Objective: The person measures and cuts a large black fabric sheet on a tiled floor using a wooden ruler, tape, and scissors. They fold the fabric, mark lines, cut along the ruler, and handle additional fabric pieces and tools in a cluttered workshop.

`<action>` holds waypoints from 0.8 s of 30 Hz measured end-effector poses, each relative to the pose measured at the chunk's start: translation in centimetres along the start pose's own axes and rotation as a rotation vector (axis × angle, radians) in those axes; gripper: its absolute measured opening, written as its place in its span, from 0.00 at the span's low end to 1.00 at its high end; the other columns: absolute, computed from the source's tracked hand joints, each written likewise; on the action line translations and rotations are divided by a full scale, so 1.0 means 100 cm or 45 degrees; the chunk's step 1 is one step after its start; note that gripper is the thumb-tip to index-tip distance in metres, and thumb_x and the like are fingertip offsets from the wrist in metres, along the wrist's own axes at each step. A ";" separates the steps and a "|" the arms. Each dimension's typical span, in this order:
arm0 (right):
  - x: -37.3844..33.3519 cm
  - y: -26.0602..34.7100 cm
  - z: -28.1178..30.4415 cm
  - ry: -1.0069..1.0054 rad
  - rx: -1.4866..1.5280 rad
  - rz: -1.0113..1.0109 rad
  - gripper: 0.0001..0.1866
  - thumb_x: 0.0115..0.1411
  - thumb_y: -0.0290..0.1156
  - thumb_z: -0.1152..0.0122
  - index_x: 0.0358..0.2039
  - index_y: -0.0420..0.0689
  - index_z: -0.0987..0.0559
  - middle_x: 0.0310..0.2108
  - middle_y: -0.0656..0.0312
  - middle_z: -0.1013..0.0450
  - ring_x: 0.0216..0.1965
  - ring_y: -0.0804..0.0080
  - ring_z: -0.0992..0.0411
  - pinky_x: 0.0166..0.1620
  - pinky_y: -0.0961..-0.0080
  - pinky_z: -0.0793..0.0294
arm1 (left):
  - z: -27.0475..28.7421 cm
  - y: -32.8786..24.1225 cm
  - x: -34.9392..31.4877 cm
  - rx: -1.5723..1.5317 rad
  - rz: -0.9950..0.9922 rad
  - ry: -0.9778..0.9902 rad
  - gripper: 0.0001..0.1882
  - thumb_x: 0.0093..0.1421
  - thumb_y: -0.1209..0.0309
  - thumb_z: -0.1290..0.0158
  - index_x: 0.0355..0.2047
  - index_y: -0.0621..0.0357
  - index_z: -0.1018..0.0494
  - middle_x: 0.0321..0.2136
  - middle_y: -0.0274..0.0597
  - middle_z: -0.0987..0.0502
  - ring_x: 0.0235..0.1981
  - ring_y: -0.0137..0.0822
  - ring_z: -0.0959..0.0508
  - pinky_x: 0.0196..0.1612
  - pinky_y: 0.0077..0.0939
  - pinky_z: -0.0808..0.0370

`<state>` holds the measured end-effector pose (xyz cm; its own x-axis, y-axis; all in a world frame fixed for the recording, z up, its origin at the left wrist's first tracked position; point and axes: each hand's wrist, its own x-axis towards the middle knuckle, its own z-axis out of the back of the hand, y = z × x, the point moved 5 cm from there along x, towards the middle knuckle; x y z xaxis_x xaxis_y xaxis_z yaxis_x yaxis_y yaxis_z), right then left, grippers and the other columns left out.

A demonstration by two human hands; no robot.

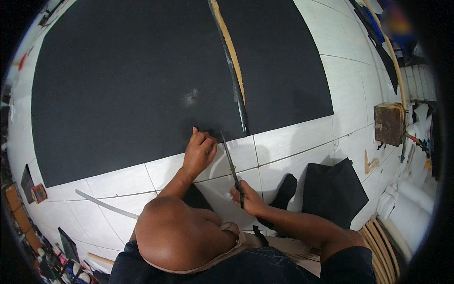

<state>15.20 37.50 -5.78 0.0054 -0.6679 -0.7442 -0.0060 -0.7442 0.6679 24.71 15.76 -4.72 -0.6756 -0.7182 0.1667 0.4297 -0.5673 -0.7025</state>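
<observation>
A large black sheet (127,80) lies spread over the tiled floor, its near edge running just in front of me. My left hand (201,149) is closed at that edge, fingers curled and pinching the sheet, which looks slightly lifted there. In my right hand (248,196) I grip long dark scissors (231,163), their tips meeting the sheet's edge a little right of my left hand. Whether the blades are apart is hard to see. A long dark strip with a tan side (231,57) lies across the sheet, its near end close to the scissors' tips.
A folded black piece (333,191) rests on the white tiles (283,154) by my foot (286,189). On the left lies a pale curved strip (106,204). A brown block (388,124) stands at the right, with white rolls (411,213) and curved tan strips (380,251) nearer me.
</observation>
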 end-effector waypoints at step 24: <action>0.024 0.015 -0.006 -0.268 -0.137 0.008 0.22 0.61 0.48 0.41 0.30 0.38 0.28 0.25 0.50 0.29 0.29 0.56 0.29 0.36 0.63 0.31 | -0.004 0.000 -0.004 0.004 -0.063 -0.026 0.08 0.49 0.79 0.40 0.30 0.57 0.24 0.30 0.38 0.28 0.39 0.38 0.24 0.65 0.57 0.45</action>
<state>15.76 34.77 -6.60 -0.2033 -0.6659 -0.7178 0.1013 -0.7435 0.6611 24.71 16.18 -5.09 -0.6836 -0.6973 0.2156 0.3978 -0.6036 -0.6910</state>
